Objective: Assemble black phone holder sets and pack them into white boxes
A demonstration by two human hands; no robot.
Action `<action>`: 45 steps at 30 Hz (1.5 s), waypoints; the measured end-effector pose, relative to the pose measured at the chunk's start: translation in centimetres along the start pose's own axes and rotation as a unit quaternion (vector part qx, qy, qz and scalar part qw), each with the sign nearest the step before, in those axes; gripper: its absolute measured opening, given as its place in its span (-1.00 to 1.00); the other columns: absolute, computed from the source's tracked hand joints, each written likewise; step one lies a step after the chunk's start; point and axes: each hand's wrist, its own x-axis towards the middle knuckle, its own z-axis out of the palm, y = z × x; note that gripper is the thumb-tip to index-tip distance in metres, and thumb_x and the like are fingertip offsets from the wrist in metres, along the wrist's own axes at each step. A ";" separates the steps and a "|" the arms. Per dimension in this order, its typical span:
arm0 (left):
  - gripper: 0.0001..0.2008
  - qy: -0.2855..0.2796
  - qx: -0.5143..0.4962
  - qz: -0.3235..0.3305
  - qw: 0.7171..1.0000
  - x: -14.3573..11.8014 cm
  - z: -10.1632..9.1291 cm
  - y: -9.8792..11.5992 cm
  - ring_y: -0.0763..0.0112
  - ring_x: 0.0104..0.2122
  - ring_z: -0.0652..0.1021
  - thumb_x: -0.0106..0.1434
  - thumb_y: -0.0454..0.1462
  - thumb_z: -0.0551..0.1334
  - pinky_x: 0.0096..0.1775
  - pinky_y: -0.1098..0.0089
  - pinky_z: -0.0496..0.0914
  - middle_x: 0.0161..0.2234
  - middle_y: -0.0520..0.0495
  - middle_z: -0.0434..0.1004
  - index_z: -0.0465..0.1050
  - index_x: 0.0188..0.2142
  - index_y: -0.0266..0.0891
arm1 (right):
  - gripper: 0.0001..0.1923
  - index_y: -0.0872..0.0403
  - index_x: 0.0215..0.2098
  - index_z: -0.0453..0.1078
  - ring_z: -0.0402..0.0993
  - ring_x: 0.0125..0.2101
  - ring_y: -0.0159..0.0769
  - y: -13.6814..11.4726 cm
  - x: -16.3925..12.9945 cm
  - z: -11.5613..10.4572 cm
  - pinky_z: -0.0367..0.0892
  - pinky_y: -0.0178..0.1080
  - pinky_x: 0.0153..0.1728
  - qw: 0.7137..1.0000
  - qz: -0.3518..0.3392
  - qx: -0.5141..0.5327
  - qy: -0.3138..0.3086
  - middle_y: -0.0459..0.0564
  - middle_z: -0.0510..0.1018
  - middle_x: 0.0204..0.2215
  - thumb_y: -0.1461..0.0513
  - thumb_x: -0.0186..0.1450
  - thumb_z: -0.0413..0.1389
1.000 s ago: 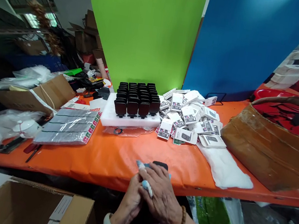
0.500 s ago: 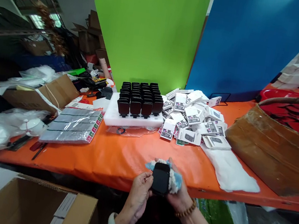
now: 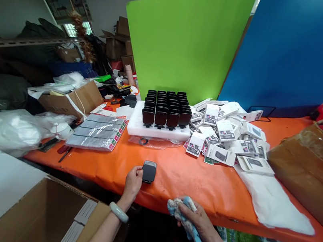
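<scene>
My left hand [image 3: 133,182] pinches the left edge of a black rounded-square pad [image 3: 149,171] between thumb and fingers, at the front of the orange-covered table. A blue and white cloth [image 3: 188,218] is bunched in my right hand [image 3: 202,224], just off the table's front edge and apart from the pad. Farther back, several similar black pads [image 3: 166,115] stand upright in rows in a white foam block [image 3: 136,128].
Right of the foam lies a heap of small white printed boxes [image 3: 228,131], with a white foam pouch [image 3: 277,199] before it. Packaged grey sheets [image 3: 96,131] lie left. An open carton [image 3: 35,211] stands front left, a large brown carton [image 3: 309,163] at right.
My hands have moved apart. The left has carried the pad forward and left, off the cloth; the right has drawn back with the cloth crumpled in it. The view has shifted left.
</scene>
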 end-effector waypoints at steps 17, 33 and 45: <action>-0.64 0.042 0.243 0.098 0.964 1.2 -1.5 -1.0 0.13 -0.12 0.46 0.08 -0.53 0.07 0.00 0.24 0.25 -0.18 -0.23 0.41 0.46 -0.17 -0.27 | -0.75 0.04 -0.16 0.38 0.44 -0.54 -0.29 -13.6 15.5 1.4 0.31 -0.28 -0.52 0.824 -0.289 -0.451 0.187 -0.04 0.55 -0.43 0.12 0.23 0.07; -0.77 -0.018 0.109 0.104 0.988 0.3 0.3 1.1 0.33 -0.45 0.45 0.07 -0.28 0.22 -0.26 0.28 0.36 -0.30 -0.11 0.45 0.52 -0.25 -0.23 | -0.79 0.10 -0.30 0.52 0.50 -0.38 -0.29 -26.4 23.1 4.5 0.27 -0.35 -0.42 0.733 -0.278 -0.589 0.196 -0.05 0.59 -0.44 0.15 0.13 0.25; -0.52 -0.270 -0.417 -0.180 0.849 -1.9 2.5 6.3 0.32 -0.33 0.56 0.27 0.07 0.11 -0.17 0.28 0.42 -0.33 -0.16 0.54 0.48 -0.24 -0.33 | -0.66 0.16 -0.56 0.38 0.29 -0.69 -0.47 -22.4 10.7 -0.9 0.11 -0.39 -0.67 0.931 -0.075 -0.346 -0.094 -0.13 0.41 -0.68 0.09 -0.07 0.35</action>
